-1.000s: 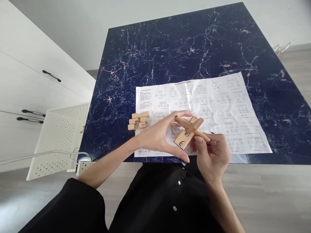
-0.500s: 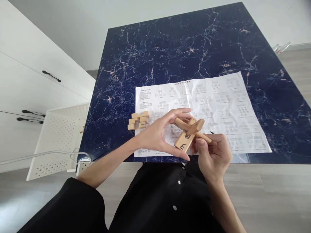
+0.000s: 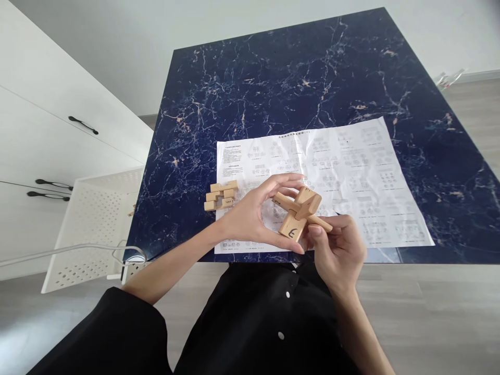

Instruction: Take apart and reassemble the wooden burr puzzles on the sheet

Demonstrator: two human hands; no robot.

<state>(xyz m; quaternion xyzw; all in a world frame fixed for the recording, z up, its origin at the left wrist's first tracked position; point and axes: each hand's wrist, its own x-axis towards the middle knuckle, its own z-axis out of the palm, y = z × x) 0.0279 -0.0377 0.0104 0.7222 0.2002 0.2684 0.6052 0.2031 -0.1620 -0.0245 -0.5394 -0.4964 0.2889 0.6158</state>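
Note:
Between my hands is a wooden interlocking puzzle (image 3: 299, 212), made of notched pieces crossed over each other, with dark marks on some faces. My left hand (image 3: 261, 213) curves round it from the left, fingers at the far end and thumb at the near end of the marked piece. My right hand (image 3: 338, 247) pinches the lower right part, thumb on top; its other fingers are partly hidden. Left of my left hand, several notched wooden pieces (image 3: 221, 195) lie in a group at the left edge of the printed sheet (image 3: 339, 156).
The creased sheet, with small diagrams and text, lies on a dark blue marble-patterned table (image 3: 253, 88). A white perforated bin (image 3: 89, 229) and white cabinets (image 3: 35, 125) stand at the left. A pale cable (image 3: 78, 247) runs near the table's left corner.
The puzzle has turned slightly in my hands, and its top piece now sits closer over the crossing. My right hand has moved a little to the left.

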